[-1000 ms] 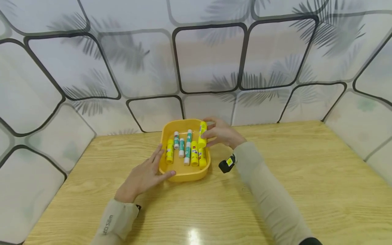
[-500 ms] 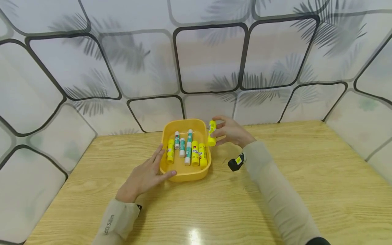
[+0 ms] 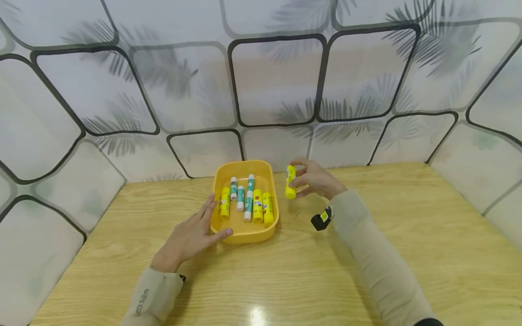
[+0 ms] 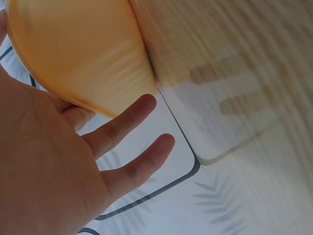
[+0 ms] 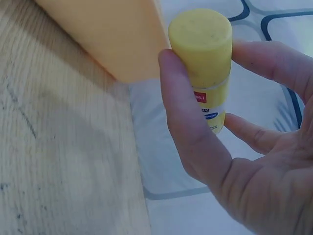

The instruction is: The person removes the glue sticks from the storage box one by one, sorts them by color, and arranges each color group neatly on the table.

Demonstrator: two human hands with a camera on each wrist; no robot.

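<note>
My right hand [image 3: 319, 181] pinches a yellow glue stick [image 3: 291, 182] between thumb and fingers, holding it roughly upright to the right of the yellow tray [image 3: 244, 235]. In the right wrist view the glue stick's plain rounded end [image 5: 200, 34] faces the camera, with a red label below it. My left hand [image 3: 189, 237] lies spread against the tray's left side, fingers at the left rim and thumb over the front corner. In the left wrist view two extended fingers [image 4: 124, 125] stand off the tray wall [image 4: 93, 54]. Inside lie several glue sticks, some yellow [image 3: 258, 206], others white and teal [image 3: 240, 198].
The tray stands on a wood-grain table [image 3: 310, 280], near its back edge. Behind rises a light wall covering [image 3: 277, 81] with dark outlines and leaf prints, which also closes in the left and right sides.
My right hand has carried the yellow glue stick from over the tray's right rim out to the right. My left hand has stayed at the tray.
</note>
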